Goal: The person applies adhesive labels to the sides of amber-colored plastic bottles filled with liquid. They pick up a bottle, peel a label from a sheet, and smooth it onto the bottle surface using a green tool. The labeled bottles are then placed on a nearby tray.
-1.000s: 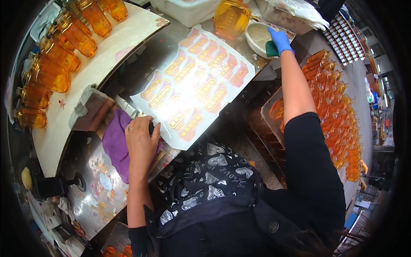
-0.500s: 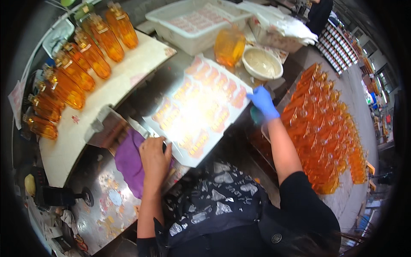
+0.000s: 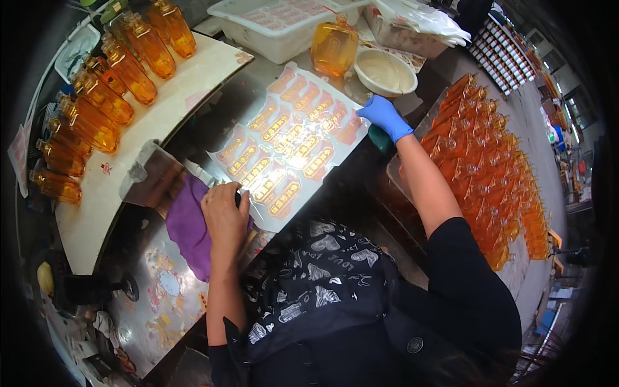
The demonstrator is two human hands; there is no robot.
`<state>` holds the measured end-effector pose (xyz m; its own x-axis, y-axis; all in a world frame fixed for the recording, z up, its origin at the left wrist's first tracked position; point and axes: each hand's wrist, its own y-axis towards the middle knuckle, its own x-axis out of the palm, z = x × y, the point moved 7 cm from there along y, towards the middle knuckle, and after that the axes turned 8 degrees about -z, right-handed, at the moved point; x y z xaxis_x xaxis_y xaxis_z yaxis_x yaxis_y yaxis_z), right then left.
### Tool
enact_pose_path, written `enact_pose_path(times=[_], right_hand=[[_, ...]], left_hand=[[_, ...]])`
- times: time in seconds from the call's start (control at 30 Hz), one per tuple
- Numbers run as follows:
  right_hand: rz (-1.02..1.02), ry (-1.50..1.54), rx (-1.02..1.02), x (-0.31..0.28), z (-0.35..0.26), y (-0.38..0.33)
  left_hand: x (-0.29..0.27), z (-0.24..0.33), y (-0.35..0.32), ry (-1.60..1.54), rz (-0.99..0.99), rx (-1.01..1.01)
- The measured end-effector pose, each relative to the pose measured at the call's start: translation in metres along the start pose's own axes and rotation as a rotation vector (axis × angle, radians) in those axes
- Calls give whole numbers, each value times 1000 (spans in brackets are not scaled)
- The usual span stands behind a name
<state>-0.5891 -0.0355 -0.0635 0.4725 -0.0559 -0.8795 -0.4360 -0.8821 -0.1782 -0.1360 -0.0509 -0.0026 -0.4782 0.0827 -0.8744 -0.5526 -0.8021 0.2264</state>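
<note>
A sheet of clear labels with gold and red print (image 3: 296, 151) lies tilted on the dark metal worktop (image 3: 196, 132), glare over its middle. My right hand (image 3: 387, 119), in a blue glove, pinches the sheet's far right corner. My bare left hand (image 3: 223, 209) is closed at the sheet's near left edge, its fingers curled. Something small and dark shows between thumb and fingers; its kind is hidden. Under and beside that hand lies a purple cloth (image 3: 188, 229). Beyond the sheet stand an amber-filled bottle (image 3: 334, 48) and a white bowl of cloudy liquid (image 3: 385, 72).
Several amber bottles (image 3: 97, 126) line a pale curved board (image 3: 151, 106) at the left. Many more amber bottles (image 3: 480, 177) stand packed at the right. A white tub (image 3: 225, 24) with label sheets sits at the back. A box-like holder (image 3: 151, 177) adjoins the cloth.
The view has shifted slightly, moving the scene up and left. Glare on the labels has shrunk, so their print shows more clearly. Both hands keep their places at the sheet.
</note>
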Motion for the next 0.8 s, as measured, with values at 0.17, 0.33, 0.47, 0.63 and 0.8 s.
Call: enact_pose_path(times=[0.17,0.33,0.47,0.63,0.8], right_hand=[[18,150,-120,3,-11,-17],[105,51,-55,2,-15,-28],[205,73,-62,7,-21,-26],[468,272,-311,2,-13,-19],[544,418,-408,-37,-57,-41]], left_hand=[[0,-1,0,5,0,-17],[2,4,3,27,-16,-21],[-1,3,1,23,-13,-47],[3,-17,3,-69,2,-100],[-8,-3,-3,-76,114,-32]])
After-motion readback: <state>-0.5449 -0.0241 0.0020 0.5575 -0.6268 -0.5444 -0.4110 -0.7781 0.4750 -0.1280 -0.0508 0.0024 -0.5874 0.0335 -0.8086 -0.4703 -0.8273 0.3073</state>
